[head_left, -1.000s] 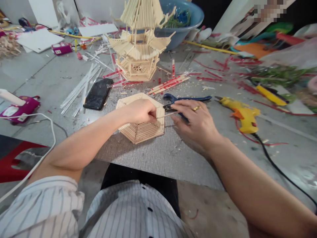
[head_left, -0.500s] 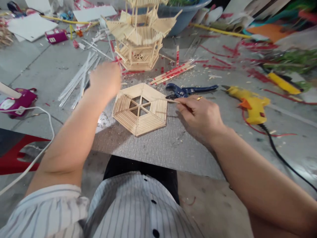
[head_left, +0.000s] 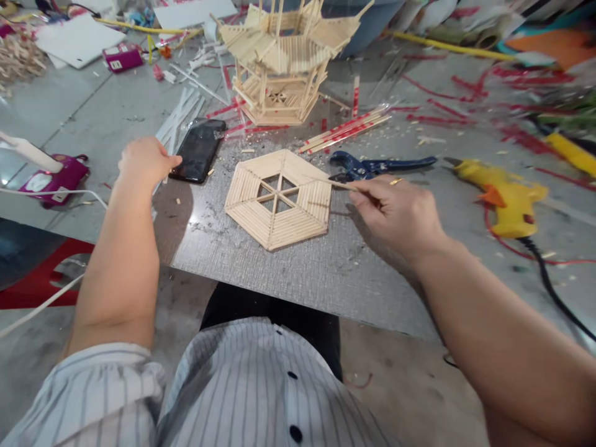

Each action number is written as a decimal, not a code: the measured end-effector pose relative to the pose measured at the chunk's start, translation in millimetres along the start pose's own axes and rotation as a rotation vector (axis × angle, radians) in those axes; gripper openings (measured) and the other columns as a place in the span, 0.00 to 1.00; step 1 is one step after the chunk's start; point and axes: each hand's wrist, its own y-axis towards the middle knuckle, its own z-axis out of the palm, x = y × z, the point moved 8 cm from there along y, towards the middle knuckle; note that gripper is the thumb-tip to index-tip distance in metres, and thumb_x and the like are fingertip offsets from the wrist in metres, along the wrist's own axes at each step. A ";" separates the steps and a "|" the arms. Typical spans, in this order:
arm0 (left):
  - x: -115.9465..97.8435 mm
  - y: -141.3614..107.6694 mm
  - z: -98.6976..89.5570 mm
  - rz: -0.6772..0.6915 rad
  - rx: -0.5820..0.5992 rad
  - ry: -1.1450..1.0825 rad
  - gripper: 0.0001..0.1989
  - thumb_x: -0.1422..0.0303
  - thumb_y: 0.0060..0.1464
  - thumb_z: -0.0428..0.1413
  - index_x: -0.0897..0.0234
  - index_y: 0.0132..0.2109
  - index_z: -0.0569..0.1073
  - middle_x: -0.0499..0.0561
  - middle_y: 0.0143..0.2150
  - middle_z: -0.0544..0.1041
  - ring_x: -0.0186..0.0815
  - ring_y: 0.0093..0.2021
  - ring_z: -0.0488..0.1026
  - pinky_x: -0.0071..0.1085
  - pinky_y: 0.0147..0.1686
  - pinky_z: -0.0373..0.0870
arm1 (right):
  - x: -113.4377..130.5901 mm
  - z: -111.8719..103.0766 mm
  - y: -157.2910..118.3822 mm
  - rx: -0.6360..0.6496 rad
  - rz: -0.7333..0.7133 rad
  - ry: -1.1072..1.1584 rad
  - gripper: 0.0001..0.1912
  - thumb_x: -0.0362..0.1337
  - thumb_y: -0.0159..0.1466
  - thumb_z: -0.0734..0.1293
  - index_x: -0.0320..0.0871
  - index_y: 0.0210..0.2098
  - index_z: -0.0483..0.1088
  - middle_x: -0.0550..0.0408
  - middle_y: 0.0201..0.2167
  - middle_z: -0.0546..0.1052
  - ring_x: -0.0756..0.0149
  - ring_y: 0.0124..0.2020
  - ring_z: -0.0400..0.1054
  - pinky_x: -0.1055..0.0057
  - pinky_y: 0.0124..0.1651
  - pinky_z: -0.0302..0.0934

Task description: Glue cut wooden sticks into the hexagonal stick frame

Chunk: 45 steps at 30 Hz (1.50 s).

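Observation:
A thin wooden stick (head_left: 342,185) is pinched between the thumb and fingers of my right hand (head_left: 395,208), its far end over the right side of a flat hexagonal panel of wooden sticks (head_left: 298,220). The panel lies on the table and has an open, spoked middle. At the left, my left hand (head_left: 144,162) is over a bundle of white translucent sticks (head_left: 179,118). Its thumb reaches the edge of a black phone (head_left: 198,152); the other fingers are hidden. Blue-handled cutters (head_left: 379,165) lie just beyond my right hand.
Behind the panel stands a wooden-stick pagoda model (head_left: 284,68). Wrapped sticks (head_left: 347,130) lie beside it. A yellow glue gun (head_left: 505,192) with a black cord rests at the right. A purple device (head_left: 58,180) with a white cable sits left, and red plastic scraps (head_left: 447,112) litter the table.
My left hand has moved left and toward me, uncovering the phone. My right hand still holds the stick near the panel. The whole view has shifted slightly.

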 end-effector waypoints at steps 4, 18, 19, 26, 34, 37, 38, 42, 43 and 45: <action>2.6 5.9 1.5 -0.012 0.001 -0.016 0.20 0.63 0.51 0.55 0.66 0.50 0.74 0.57 0.51 0.76 0.45 0.49 0.72 0.37 0.51 0.67 | 0.6 -0.1 0.7 -0.017 -0.010 0.003 0.14 0.39 0.65 0.58 0.44 0.40 0.75 0.50 0.31 0.77 0.60 0.35 0.73 0.66 0.33 0.61; -14.4 -6.8 -7.4 0.115 0.052 0.078 0.19 0.63 0.51 0.51 0.62 0.49 0.73 0.53 0.51 0.74 0.44 0.48 0.70 0.38 0.43 0.67 | -0.8 4.8 1.5 0.074 0.038 0.011 0.16 0.40 0.65 0.57 0.47 0.42 0.75 0.49 0.34 0.78 0.57 0.37 0.72 0.63 0.35 0.61; -12.7 -5.5 -6.7 0.101 0.055 0.090 0.19 0.62 0.51 0.51 0.62 0.49 0.73 0.53 0.52 0.74 0.45 0.48 0.70 0.39 0.44 0.67 | -1.3 5.2 1.3 0.074 0.037 0.014 0.16 0.40 0.65 0.57 0.47 0.42 0.74 0.49 0.33 0.78 0.57 0.36 0.72 0.63 0.34 0.61; -10.1 0.7 -0.2 0.043 0.129 0.146 0.24 0.58 0.52 0.50 0.68 0.50 0.73 0.61 0.55 0.72 0.47 0.51 0.68 0.44 0.50 0.66 | -1.5 4.5 1.1 0.038 0.008 0.041 0.14 0.41 0.65 0.58 0.49 0.41 0.74 0.51 0.32 0.78 0.59 0.34 0.72 0.64 0.32 0.60; -62.4 -37.3 -25.5 0.255 0.005 0.087 0.16 0.64 0.53 0.50 0.65 0.44 0.77 0.61 0.51 0.76 0.48 0.47 0.72 0.44 0.48 0.68 | -2.7 4.3 2.0 0.045 0.011 0.020 0.15 0.40 0.64 0.57 0.50 0.41 0.75 0.52 0.32 0.78 0.58 0.33 0.71 0.64 0.30 0.60; -63.2 -39.6 -38.2 0.222 -0.065 0.097 0.16 0.66 0.54 0.48 0.63 0.45 0.76 0.59 0.50 0.76 0.46 0.48 0.72 0.42 0.48 0.68 | -3.6 3.9 2.2 0.043 0.011 0.025 0.15 0.41 0.64 0.57 0.51 0.41 0.75 0.52 0.31 0.78 0.58 0.33 0.71 0.64 0.29 0.59; -59.1 -38.1 -40.5 0.189 -0.077 0.099 0.17 0.66 0.54 0.48 0.63 0.46 0.76 0.58 0.50 0.76 0.46 0.48 0.72 0.42 0.49 0.68 | -3.8 3.8 2.3 0.040 0.010 0.026 0.15 0.41 0.64 0.57 0.51 0.41 0.74 0.52 0.31 0.78 0.58 0.32 0.71 0.64 0.29 0.59; -54.8 -36.9 -33.7 0.209 -0.044 0.091 0.15 0.66 0.53 0.49 0.63 0.44 0.77 0.58 0.50 0.76 0.47 0.47 0.72 0.43 0.47 0.68 | -4.4 6.2 2.6 0.061 0.014 0.019 0.14 0.41 0.64 0.58 0.50 0.41 0.74 0.51 0.32 0.78 0.58 0.32 0.71 0.64 0.29 0.58; -58.8 -38.6 -30.8 0.246 -0.045 0.077 0.15 0.65 0.53 0.49 0.62 0.44 0.77 0.58 0.49 0.77 0.47 0.47 0.72 0.43 0.46 0.68 | -4.6 7.1 2.8 0.070 0.018 0.017 0.14 0.41 0.64 0.58 0.50 0.41 0.74 0.51 0.32 0.78 0.58 0.32 0.71 0.64 0.29 0.58; -63.2 -40.5 -24.3 0.229 -0.046 0.076 0.17 0.62 0.54 0.49 0.62 0.45 0.76 0.62 0.50 0.75 0.50 0.49 0.72 0.47 0.46 0.68 | -4.4 8.1 2.9 0.080 0.021 0.016 0.14 0.41 0.64 0.58 0.50 0.41 0.74 0.51 0.32 0.78 0.58 0.33 0.72 0.64 0.29 0.59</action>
